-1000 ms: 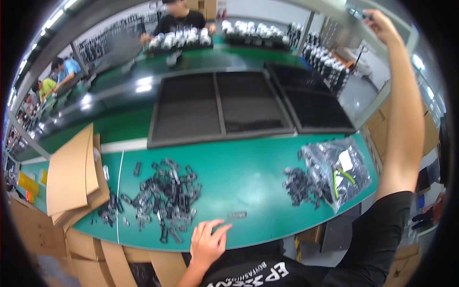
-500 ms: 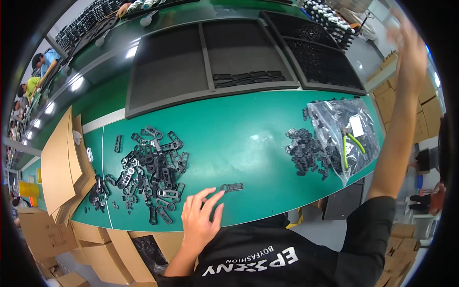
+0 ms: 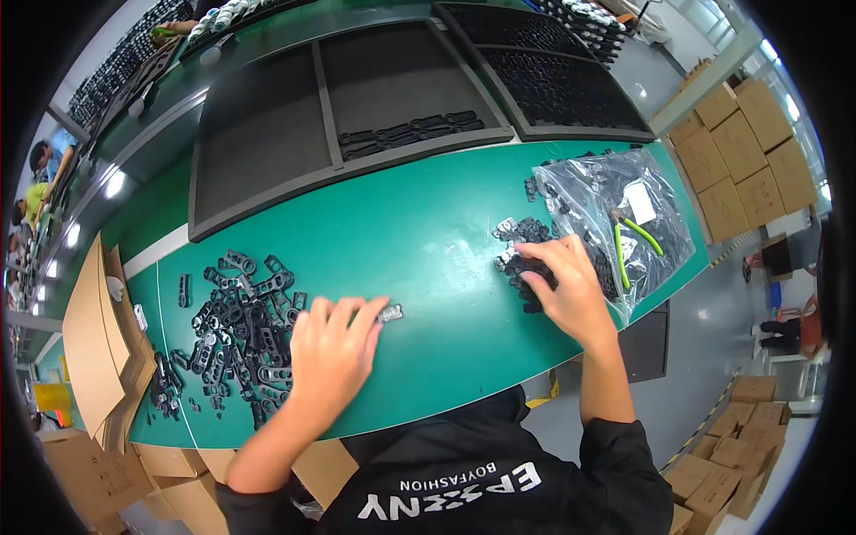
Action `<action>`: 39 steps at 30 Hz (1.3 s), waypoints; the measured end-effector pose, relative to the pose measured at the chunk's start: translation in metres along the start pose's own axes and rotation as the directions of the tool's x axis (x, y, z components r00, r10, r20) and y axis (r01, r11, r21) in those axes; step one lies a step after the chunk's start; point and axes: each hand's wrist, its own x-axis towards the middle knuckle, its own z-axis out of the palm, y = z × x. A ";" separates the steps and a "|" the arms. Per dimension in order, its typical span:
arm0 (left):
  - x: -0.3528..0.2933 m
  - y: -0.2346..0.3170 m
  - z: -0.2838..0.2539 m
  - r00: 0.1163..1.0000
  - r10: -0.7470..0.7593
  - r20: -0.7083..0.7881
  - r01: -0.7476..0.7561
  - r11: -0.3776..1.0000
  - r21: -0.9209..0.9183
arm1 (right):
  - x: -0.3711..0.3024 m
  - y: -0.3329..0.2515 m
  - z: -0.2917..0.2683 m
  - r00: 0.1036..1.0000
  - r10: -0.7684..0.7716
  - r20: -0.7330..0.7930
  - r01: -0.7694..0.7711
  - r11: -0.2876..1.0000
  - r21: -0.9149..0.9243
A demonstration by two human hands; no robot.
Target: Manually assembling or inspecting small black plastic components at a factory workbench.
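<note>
Left hand: the left hand lies palm down on the green table, fingers slightly spread and holding nothing; its fingertips touch the right edge of a heap of black parts and reach to a small silvery piece.
Right hand: the right hand rests on a smaller pile of parts, fingers curled down into it; whether they are pinched on a piece cannot be told.
Large heap: the black plastic parts are flat, elongated links with holes or slots, dull black, lying loose and crisscrossed left of the left hand; a few stray ones lie farther left near the table edge.
Small metal piece: a small silvery clip lies alone on the green surface, just at the left hand's fingertips, between the two piles.
Small pile: the dark small parts, some black and some with a metallic shine, lie under and beside the right hand, touching the mouth of a bag.
Bag: a clear plastic bag lies at the right end of the table, crumpled, with more dark parts, a white label and a green-handled tool inside.
Trays: black foam trays lie beyond the green surface; one holds a row of black links.
Cardboard: flat cardboard sheets stand at the left end of the table.
</note>
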 end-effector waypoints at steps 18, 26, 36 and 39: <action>-0.035 -0.068 -0.057 0.969 -0.247 0.005 0.244 0.958 0.154 | 0.010 0.002 0.031 0.998 -0.007 0.057 -0.002 0.988 0.156; -0.037 -0.063 -0.062 0.976 -0.175 0.127 0.144 0.964 0.222 | 0.004 -0.014 0.029 0.981 -0.100 0.164 0.053 0.961 0.272; -0.033 -0.042 -0.059 0.972 -0.163 -0.170 0.162 0.987 -0.023 | 0.000 -0.025 0.034 0.975 -0.173 0.140 0.150 0.975 0.162; -0.037 -0.007 -0.046 0.992 -0.110 -0.066 0.084 0.947 -0.311 | 0.003 -0.026 0.038 0.963 -0.185 0.195 0.163 0.979 0.123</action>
